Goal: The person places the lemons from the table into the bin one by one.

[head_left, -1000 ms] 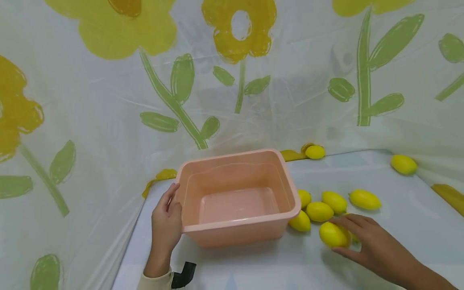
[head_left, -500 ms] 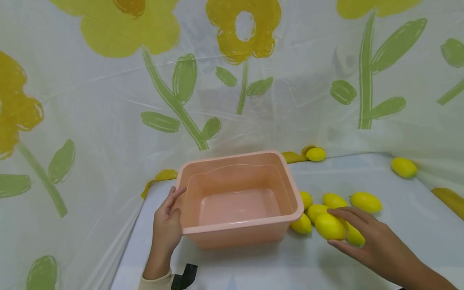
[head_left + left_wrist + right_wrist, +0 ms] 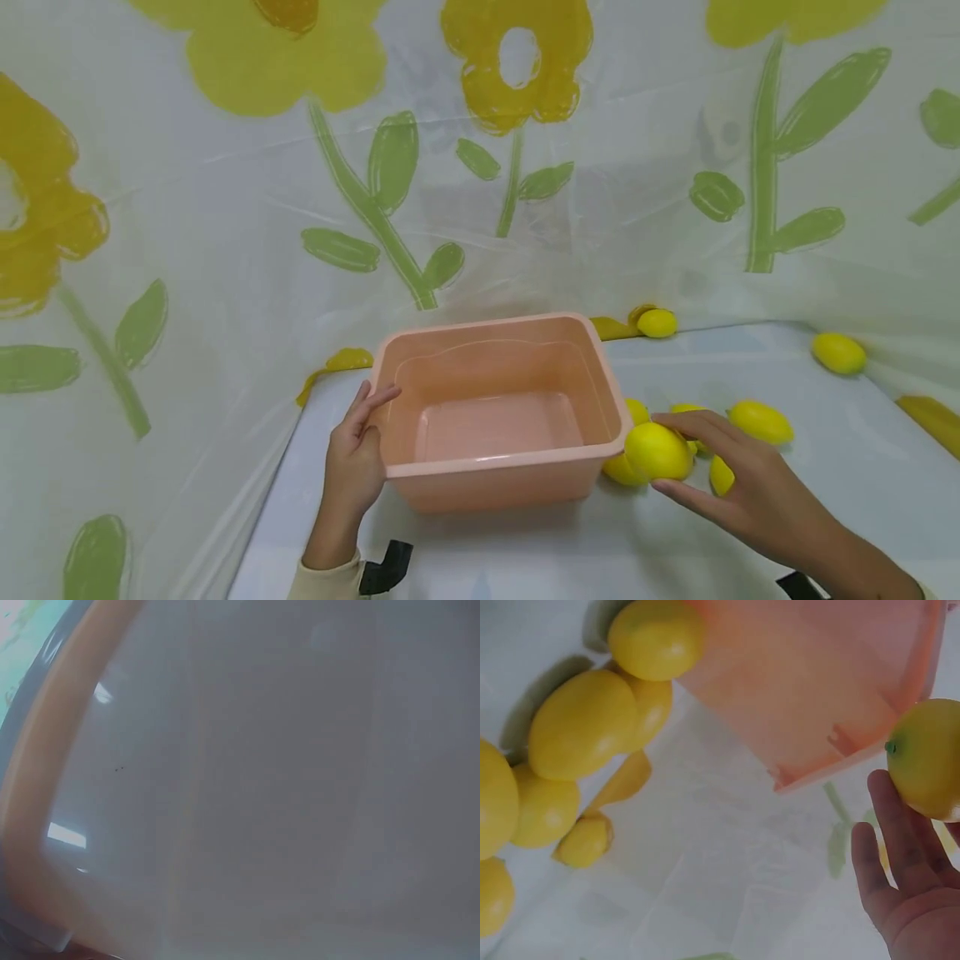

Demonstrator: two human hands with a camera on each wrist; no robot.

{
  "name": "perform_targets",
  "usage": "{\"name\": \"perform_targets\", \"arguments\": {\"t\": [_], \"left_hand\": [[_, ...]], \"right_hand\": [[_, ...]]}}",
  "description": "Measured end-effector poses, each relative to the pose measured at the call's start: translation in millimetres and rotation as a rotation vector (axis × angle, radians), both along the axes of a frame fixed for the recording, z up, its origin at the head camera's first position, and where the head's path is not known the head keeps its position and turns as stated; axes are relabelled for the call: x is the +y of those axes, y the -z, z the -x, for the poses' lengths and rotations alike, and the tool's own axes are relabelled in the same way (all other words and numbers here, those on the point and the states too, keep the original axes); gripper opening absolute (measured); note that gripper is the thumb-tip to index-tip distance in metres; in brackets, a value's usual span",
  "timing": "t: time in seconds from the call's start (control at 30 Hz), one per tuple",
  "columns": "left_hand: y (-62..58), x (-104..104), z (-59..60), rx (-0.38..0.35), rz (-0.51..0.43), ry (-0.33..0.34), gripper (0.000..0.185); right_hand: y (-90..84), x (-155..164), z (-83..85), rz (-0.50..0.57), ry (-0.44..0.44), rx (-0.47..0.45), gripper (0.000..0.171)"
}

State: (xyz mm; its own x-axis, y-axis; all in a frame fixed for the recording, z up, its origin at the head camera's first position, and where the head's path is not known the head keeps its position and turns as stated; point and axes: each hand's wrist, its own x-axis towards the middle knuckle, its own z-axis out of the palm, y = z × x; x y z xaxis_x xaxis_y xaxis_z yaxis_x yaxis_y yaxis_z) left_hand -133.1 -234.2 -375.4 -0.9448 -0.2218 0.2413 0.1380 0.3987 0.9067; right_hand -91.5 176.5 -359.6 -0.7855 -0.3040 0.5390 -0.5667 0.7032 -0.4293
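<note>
Rectangular pink plastic tub [image 3: 495, 408] sits at table centre, holding nothing. Left hand [image 3: 354, 462] rests against its 9 o'clock wall, fingers straight along the rim. Right hand [image 3: 738, 492] pinches a yellow plastic lemon [image 3: 658, 451] at the tub's 3 o'clock corner, just beside the rim. Loose yellow lemons [image 3: 581, 724] lie behind, partly hidden by that hand. Left wrist view is blurred.

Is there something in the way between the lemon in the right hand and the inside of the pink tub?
Only the tub's own right wall. The lemon, held by the right hand, sits just outside the pink tub near rim height. The tub is empty inside.
</note>
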Motion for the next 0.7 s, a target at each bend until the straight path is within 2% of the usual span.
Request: {"name": "perform_targets", "arguments": {"t": [0.33, 0.7], "left_hand": [[1.3, -0.9, -0.8, -0.015, 0.042, -0.044, 0.052], [1.0, 0.1, 1.8, 0.006, 0.011, -0.012, 0.054]], "right_hand": [[-19.3, -4.4, 13.4, -0.041, -0.076, 0.042, 0.069], [-47.8, -2.5, 36.9, -0.135, -0.113, 0.049, 0.068]]}}
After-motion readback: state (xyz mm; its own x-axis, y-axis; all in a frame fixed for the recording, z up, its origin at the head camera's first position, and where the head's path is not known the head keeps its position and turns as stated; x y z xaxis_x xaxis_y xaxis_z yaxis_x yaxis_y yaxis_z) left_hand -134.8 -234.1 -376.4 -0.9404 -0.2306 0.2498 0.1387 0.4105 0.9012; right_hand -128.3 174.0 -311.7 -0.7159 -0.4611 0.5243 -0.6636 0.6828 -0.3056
